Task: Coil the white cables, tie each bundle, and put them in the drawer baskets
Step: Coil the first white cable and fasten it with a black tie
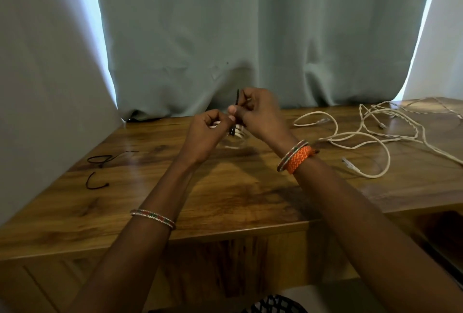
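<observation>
Hands: we see two, left hand (209, 128) and right hand (258, 112) pinching one black tie (237, 102) on one coiled bundle (238, 134); two spare ties (100, 167) at 9 o'clock, loose cables (363, 134) at 3 o'clock on surface (225, 200).

Glossy wood-grain table (240, 194); matt grey-green cloth curtain (250, 36); smooth white plastic-sheathed cables (370, 134); thin black ties (100, 159); woven orange wristband (299, 158).

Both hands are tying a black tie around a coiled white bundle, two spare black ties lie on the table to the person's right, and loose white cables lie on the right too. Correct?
Not quite. In the head view the spare black ties lie on the person's left; the rest holds.
</observation>
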